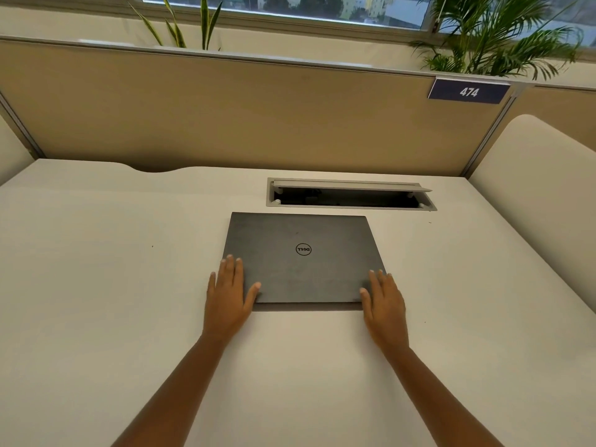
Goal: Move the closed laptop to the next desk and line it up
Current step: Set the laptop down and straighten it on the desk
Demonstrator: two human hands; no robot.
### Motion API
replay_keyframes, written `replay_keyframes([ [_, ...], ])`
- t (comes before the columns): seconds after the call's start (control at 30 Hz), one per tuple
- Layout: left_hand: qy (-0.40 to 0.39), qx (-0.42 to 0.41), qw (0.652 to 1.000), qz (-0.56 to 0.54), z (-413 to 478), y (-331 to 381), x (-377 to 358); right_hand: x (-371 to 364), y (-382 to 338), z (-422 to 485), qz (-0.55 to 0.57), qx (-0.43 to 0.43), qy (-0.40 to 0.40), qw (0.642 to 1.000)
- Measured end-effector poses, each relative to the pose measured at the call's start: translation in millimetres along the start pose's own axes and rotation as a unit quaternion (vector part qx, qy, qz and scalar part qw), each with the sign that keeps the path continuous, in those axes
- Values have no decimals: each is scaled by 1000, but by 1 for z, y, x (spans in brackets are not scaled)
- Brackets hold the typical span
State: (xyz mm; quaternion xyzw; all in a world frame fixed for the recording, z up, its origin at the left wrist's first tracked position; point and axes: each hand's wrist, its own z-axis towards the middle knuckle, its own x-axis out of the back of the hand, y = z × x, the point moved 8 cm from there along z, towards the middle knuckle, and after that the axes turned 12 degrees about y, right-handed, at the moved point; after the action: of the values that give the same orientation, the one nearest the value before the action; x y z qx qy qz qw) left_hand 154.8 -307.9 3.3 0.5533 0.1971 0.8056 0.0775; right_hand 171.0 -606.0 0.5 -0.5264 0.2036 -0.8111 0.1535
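Observation:
A closed dark grey laptop (303,258) with a round logo lies flat on the white desk (113,269), just in front of the cable hatch. My left hand (227,293) rests flat on its near left corner, fingers spread and thumb on the lid. My right hand (383,301) lies the same way on the near right corner. Both hands press on the lid and edges; neither is curled around the laptop.
An open cable hatch (350,194) with a raised flap sits in the desk behind the laptop. A tan partition (225,117) with a blue sign "474" (469,91) closes the back. A low white divider (541,188) stands at the right. Plants stand behind the partition.

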Motion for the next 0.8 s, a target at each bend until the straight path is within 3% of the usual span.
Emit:
replay_keyframes([
  [0.2, -45, -38, 997, 57, 10, 40, -18, -31, -34, 9, -91, 81, -86, 989],
  [0.47, -111, -26, 988, 108, -5, 58, -43, -48, -57, 10, -118, 79, -132, 981],
  [0.8, -111, -18, 988, 103, -9, 59, -40, -59, -58, 5, -134, 84, -162, 974],
])
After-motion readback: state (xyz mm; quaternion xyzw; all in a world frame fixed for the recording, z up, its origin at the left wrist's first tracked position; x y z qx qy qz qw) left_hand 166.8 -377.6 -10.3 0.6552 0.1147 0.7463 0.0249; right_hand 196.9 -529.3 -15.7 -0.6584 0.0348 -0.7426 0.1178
